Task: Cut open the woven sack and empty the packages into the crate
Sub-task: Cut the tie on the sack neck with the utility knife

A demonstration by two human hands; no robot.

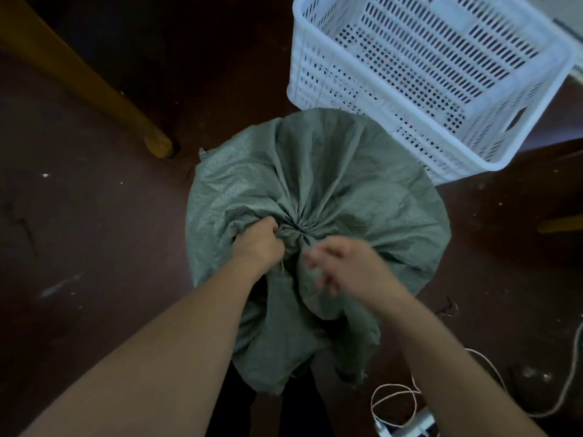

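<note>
Two bare forearms [164, 351] reach down to the sack [315, 178], which stands on the floor touching the white crate [310, 74]. The left hand [257, 239] has its grip clenched on bunched cloth just beside the tied neck [295, 230]. The right hand [344, 269] is blurred near the knot, so I cannot tell its grip. Best to pull the neck taut and cut only the tie, blade away from the fingers.

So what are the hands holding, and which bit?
The left hand grips the woven sack by its gathered neck. The right hand is blurred, so I cannot tell.
</note>
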